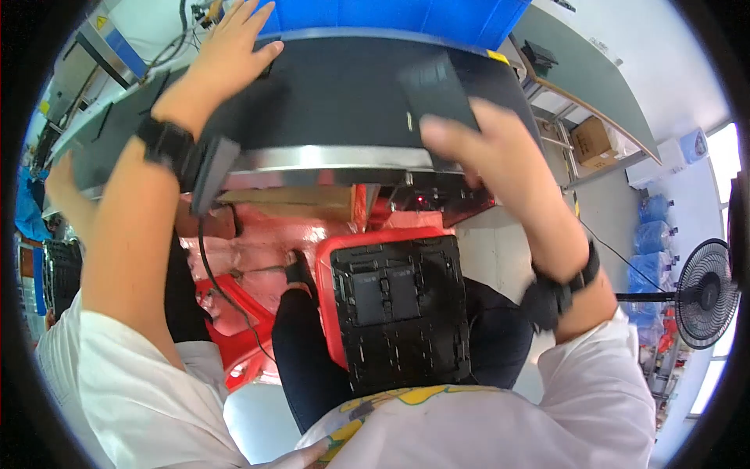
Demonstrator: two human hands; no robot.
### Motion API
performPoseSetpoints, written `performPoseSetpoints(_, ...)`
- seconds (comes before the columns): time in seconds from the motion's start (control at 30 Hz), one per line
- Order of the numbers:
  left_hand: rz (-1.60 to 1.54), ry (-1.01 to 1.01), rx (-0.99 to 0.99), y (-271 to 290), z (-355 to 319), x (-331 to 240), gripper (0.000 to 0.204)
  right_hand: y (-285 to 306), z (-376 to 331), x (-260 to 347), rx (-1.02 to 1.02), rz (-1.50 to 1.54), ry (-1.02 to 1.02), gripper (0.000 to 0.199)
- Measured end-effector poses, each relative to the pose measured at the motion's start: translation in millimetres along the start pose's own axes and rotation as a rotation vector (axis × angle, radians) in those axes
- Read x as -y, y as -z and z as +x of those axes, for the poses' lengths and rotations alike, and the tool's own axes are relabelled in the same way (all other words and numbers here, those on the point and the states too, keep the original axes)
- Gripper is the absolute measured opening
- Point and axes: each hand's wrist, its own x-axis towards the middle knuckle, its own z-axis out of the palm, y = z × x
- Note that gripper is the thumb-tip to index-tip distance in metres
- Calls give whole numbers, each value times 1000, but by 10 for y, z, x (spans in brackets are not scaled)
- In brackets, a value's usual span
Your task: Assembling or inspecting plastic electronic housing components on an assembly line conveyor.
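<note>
My left hand [232, 56] reaches to the far side of the black conveyor belt [336, 102], its fingers spread and nothing visible in them. Toward the right end of the belt, my right hand [488, 144] is smeared by motion. Its thumb and fingers close round a dark, flat rectangular piece [439, 90], also blurred. On my lap rests a black moulded tray [406, 344] with slots. Dark flat pieces [387, 293] lie side by side in its upper part.
A blue bin [391, 19] stands beyond the belt's metal edge. Red plastic [328, 328] shows beside the tray. At the left, another person's hand [66, 184] is near the belt. A fan [707, 293] stands at right, and a grey-green table [598, 70] lies far right.
</note>
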Motion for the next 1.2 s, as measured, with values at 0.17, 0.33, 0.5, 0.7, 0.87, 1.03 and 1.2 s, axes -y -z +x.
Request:
performPoseSetpoints(0.17, -362, 146, 581, -357, 291, -112, 57, -264, -1028, -844, 141, 48, -367, 32)
performPoseSetpoints(0.33, -331, 62, 543, -187, 316, -536, 65, -741, -1602, -1758, -109, -362, -277, 36)
performPoseSetpoints(0.5, -264, 189, 399, 33, 113, -798, 69, -777, -1347, -1599, 109, -785, -279, 46)
performPoseSetpoints(0.7, -491, 53, 78, 662, -437, -1660, 72, -771, -1524, -1718, -56, -739, -327, 55)
performPoseSetpoints(0.87, -705, -96, 407, 1267, -1504, -2416, 79, -741, -1698, -1892, -117, -354, -295, 48)
performPoseSetpoints(1.03, -779, -23, 637, 1082, -2520, -2971, 77, -661, -1664, -1954, -47, -310, -287, 42)
performPoseSetpoints(1.2, -778, 60, 505, 941, -2671, -3008, 65, -579, -1659, -1829, 62, -396, -286, 38)
